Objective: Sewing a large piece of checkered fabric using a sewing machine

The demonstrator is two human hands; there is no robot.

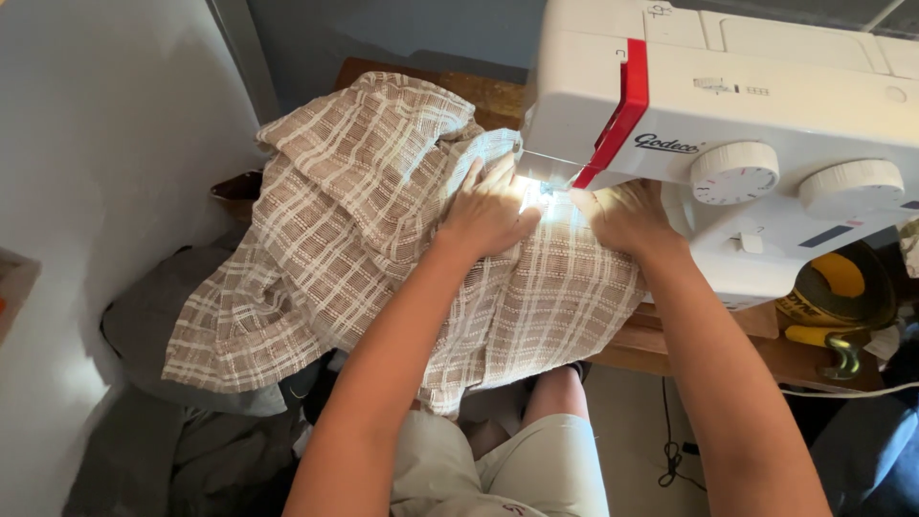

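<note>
A brown and white checked cloth [335,239] lies draped over a wooden table [699,340] and hangs off its left and front edges. My left hand [488,213] presses flat on the cloth, fingers spread, just left of the lit needle area. My right hand [627,215] rests on the cloth right of the needle, under the arm of the white sewing machine [766,124] with its red stripe. Part of my right hand's fingers is hidden by the machine head. Neither hand grips anything.
Two white dials [734,172] sit on the machine front. A yellow and black object [842,282] lies on the table at right. Grey cloth [163,316] is piled on the floor at left, by a white wall [96,144]. A black cable [670,450] runs along the floor.
</note>
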